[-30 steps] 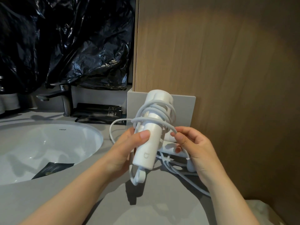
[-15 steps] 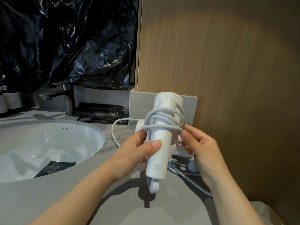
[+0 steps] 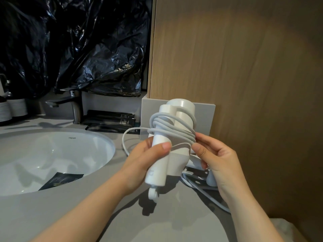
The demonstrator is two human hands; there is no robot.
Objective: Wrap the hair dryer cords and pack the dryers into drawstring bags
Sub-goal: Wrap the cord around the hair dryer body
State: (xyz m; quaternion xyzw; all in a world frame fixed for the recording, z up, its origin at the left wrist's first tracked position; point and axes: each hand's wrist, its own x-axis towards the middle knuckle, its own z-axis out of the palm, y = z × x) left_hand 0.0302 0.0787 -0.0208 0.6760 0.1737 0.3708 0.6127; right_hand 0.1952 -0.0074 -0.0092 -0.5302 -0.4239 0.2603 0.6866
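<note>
Loosening my right hand's [image 3: 216,163] pinch on the white cord [image 3: 172,127] could unravel coils round the white plastic dryer [image 3: 157,173] my left hand [image 3: 138,165] grips.

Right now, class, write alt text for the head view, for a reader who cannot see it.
A left hand grips a white hair dryer by its handle while the right hand pinches the cord coiled round it, above a counter beside a sink.
</note>
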